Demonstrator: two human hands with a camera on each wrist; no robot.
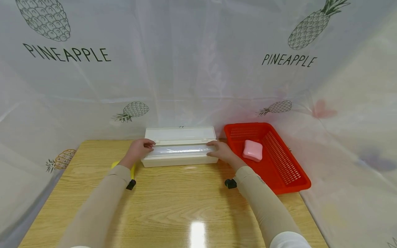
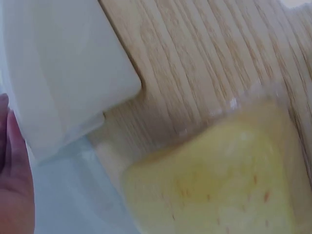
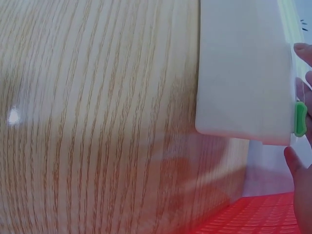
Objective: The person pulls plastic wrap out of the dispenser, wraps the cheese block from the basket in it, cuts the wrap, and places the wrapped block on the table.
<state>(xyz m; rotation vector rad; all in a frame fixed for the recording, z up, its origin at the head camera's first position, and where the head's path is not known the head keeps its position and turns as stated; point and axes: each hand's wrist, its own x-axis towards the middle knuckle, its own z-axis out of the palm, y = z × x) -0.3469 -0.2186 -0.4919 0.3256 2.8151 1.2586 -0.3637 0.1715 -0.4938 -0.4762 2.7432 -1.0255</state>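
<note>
A white cling film box [image 1: 181,162] stands at the back of the table with its lid [image 1: 180,133] raised. Inside lies a shiny roll of cling film [image 1: 181,150]. My left hand [image 1: 139,150] is at the roll's left end, fingers reaching over the box edge. At the other end, my right hand [image 1: 221,151] has thumb and forefinger spread apart beside the roll. The right wrist view shows a green tab [image 3: 300,119] at the box end, close to the right fingers. In the left wrist view, the left fingers [image 2: 17,146] lie alongside the box.
A red plastic basket [image 1: 286,168] stands right of the box, holding a pink rounded block [image 1: 252,150]. Near the box's left end lies a yellow item with red specks [image 2: 209,180] in clear wrap. A pineapple-printed sheet [image 1: 186,69] hangs behind the wooden table [image 1: 173,199].
</note>
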